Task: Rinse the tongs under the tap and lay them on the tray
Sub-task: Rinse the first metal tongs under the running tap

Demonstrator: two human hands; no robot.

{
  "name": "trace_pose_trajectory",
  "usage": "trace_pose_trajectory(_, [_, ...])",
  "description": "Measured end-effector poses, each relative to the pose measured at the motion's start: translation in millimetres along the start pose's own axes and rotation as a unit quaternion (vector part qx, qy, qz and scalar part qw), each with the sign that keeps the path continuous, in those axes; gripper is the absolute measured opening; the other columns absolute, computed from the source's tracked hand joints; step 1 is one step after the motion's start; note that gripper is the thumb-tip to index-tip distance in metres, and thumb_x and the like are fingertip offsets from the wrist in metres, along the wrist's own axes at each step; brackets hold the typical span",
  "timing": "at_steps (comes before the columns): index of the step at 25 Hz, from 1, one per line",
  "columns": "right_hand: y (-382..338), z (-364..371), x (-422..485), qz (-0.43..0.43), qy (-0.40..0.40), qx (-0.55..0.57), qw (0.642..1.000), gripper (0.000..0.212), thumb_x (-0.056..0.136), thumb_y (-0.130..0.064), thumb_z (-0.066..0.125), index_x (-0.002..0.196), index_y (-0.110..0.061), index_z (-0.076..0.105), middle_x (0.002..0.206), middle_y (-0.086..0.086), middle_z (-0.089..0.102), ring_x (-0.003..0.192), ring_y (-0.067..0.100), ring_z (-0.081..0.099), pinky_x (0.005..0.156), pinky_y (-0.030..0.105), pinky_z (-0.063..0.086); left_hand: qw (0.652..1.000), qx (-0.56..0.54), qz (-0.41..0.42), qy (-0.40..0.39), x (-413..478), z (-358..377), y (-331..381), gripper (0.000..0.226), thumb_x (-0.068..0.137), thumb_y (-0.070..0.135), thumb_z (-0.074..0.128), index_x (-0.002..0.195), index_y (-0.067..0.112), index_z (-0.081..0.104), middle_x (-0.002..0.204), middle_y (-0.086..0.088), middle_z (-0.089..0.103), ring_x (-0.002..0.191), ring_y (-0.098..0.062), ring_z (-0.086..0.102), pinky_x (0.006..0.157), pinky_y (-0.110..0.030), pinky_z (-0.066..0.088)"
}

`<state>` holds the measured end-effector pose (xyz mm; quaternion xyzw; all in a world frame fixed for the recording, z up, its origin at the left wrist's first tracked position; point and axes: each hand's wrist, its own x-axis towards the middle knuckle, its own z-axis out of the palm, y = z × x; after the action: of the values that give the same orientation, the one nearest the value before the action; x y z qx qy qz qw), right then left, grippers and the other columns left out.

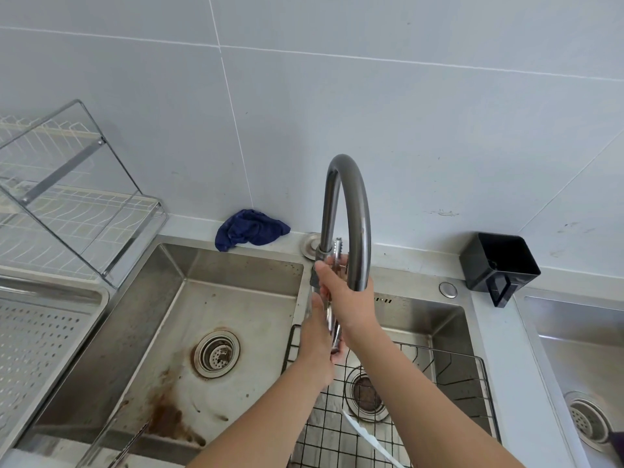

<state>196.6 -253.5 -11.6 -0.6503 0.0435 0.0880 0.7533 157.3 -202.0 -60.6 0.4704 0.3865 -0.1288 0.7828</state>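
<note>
The metal tongs [338,246] stand nearly upright beside the spout of the grey gooseneck tap [351,184], serrated tips up. My right hand [351,292] grips their upper part just below the tips. Lower down, my left hand [317,336] curls round the handle end [335,337]. Both hands hover over the divider between the two sink basins. The hands hide most of the tongs, and I cannot tell whether water runs. The perforated steel tray [101,295] sits on the counter at the far left.
The left basin [236,275] has rust stains and a drain strainer [216,353]. A black wire basket [449,359] fills the right basin. Behind are a blue cloth [250,228] and a black container [499,261]. A dish rack [67,197] stands above the tray; another sink [574,332] lies far right.
</note>
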Motion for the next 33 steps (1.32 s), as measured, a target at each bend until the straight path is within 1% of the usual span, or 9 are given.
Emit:
trace_pose_trajectory(4, [13, 3, -12, 0.030, -0.098, -0.119, 0.988, 0.022, 0.081, -0.033, 0.083, 0.087, -0.048, 0.067, 0.080, 0.001, 0.070, 0.075, 0.014, 0.067, 0.073, 0.026, 0.056, 0.998, -0.056, -0.018, 0.022, 3, -8, 2, 0.041, 0.098, 0.049, 0.044, 0.093, 0.018, 0.070, 0.081, -0.009, 0.063, 0.066, -0.020, 0.054, 0.044, -0.021, 0.031])
trace_pose_trajectory(6, [12, -3, -14, 0.059, -0.106, -0.049, 0.991, 0.015, 0.083, -0.031, 0.084, 0.091, -0.031, 0.072, 0.073, 0.007, 0.066, 0.068, 0.023, 0.063, 0.068, 0.036, 0.056, 0.998, -0.024, -0.046, 0.029, -2, -9, -5, 0.036, 0.100, 0.036, 0.040, 0.084, 0.015, 0.066, 0.062, -0.004, 0.063, 0.055, -0.018, 0.055, 0.044, -0.020, 0.032])
trace_pose_trajectory(9, [14, -13, -19, 0.059, -0.065, -0.088, 0.992, 0.063, 0.079, -0.066, 0.073, 0.081, -0.004, 0.066, 0.054, 0.007, 0.062, 0.043, 0.019, 0.056, 0.049, 0.030, 0.049, 0.975, 0.219, 0.026, 0.031, -13, -27, -22, 0.037, 0.101, 0.030, 0.040, 0.076, 0.013, 0.061, 0.048, 0.003, 0.059, 0.042, -0.013, 0.053, 0.044, -0.030, 0.043])
trace_pose_trajectory(10, [16, -16, -23, 0.054, -0.067, -0.118, 0.989, 0.077, 0.076, -0.078, 0.064, 0.082, -0.001, 0.063, 0.054, 0.010, 0.062, 0.040, 0.018, 0.055, 0.046, 0.029, 0.048, 0.931, 0.340, 0.128, 0.035, -15, -41, -29, 0.034, 0.099, 0.033, 0.043, 0.074, 0.017, 0.059, 0.051, 0.007, 0.059, 0.046, -0.009, 0.053, 0.048, -0.034, 0.046])
trace_pose_trajectory(13, [28, -28, -36, 0.073, -0.082, -0.117, 0.987, 0.074, 0.083, -0.083, 0.046, 0.097, -0.011, 0.061, 0.073, 0.012, 0.071, 0.046, 0.022, 0.060, 0.041, 0.028, 0.047, 0.687, 0.602, 0.399, 0.081, -13, -93, -45, 0.019, 0.088, 0.038, 0.051, 0.077, 0.029, 0.063, 0.078, 0.016, 0.058, 0.078, -0.005, 0.056, 0.070, -0.028, 0.046])
trace_pose_trajectory(16, [39, -40, -44, 0.092, -0.063, -0.100, 0.989, 0.064, 0.083, -0.078, 0.051, 0.100, -0.017, 0.063, 0.078, 0.010, 0.071, 0.053, 0.027, 0.067, 0.045, 0.035, 0.055, 0.596, 0.685, 0.415, 0.054, -10, -121, -68, 0.027, 0.080, 0.032, 0.060, 0.106, 0.029, 0.068, 0.123, 0.004, 0.060, 0.129, -0.024, 0.051, 0.106, -0.043, 0.043])
trace_pose_trajectory(20, [52, -50, -58, 0.129, -0.063, -0.120, 0.982, 0.066, 0.079, -0.079, 0.060, 0.106, -0.019, 0.063, 0.076, 0.008, 0.072, 0.060, 0.034, 0.073, 0.055, 0.043, 0.062, 0.588, 0.731, 0.344, 0.044, -10, -131, -97, 0.055, 0.085, 0.028, 0.051, 0.139, 0.035, 0.045, 0.169, 0.001, -0.002, 0.155, -0.027, -0.015, 0.126, -0.045, -0.002])
trace_pose_trajectory(29, [52, -53, -72, 0.085, 0.000, -0.335, 0.939, 0.065, 0.068, -0.088, 0.057, 0.091, -0.027, 0.059, 0.067, 0.006, 0.063, 0.063, 0.030, 0.074, 0.063, 0.050, 0.062, 0.607, 0.709, 0.357, 0.044, -11, -133, -101, 0.027, 0.086, 0.021, 0.051, 0.111, 0.029, 0.057, 0.169, 0.002, -0.003, 0.156, -0.024, -0.010, 0.124, -0.040, 0.013])
trace_pose_trajectory(33, [56, -53, -77, 0.084, -0.006, -0.309, 0.947, 0.060, 0.072, -0.083, 0.061, 0.095, -0.028, 0.059, 0.061, 0.002, 0.059, 0.057, 0.027, 0.074, 0.064, 0.056, 0.060, 0.621, 0.702, 0.347, 0.040, -11, -134, -100, 0.019, 0.085, 0.021, 0.054, 0.102, 0.028, 0.056, 0.169, 0.002, 0.000, 0.156, -0.025, -0.006, 0.122, -0.043, 0.029])
